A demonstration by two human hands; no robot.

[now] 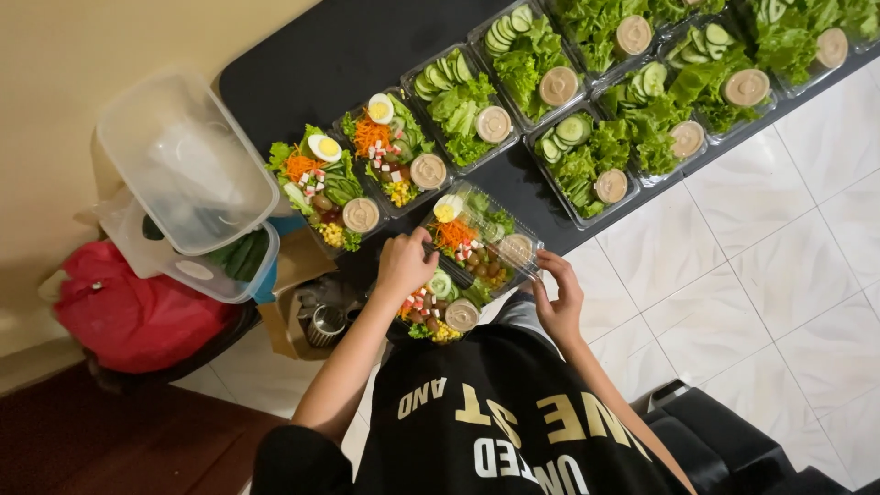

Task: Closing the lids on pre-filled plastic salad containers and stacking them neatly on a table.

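Head cam looks straight down at a black table (302,55) lined with clear plastic salad boxes; both hands are on the closed salad box (481,238) at the near edge, which sits stacked on top of another filled box (440,312); left hand (406,263) is curled over the left side of the lid with fingers bent down onto the plastic, gripping it; right hand (561,295) has its fingers pinched on the right corner of the same box, thumb and fingertips closed on the rim; the box in hand is packed with carrot, half an egg, beans and a round sauce cup; just beyond it sit two more finished boxes with egg halves (323,188) (394,147); farther right runs a row of boxes with only lettuce, cucumber slices and sauce cups (587,156); off the table's left end there's a stack of big clear tubs (183,165), a red bag (128,312) under them, and white tiled floor (779,257) on the right.
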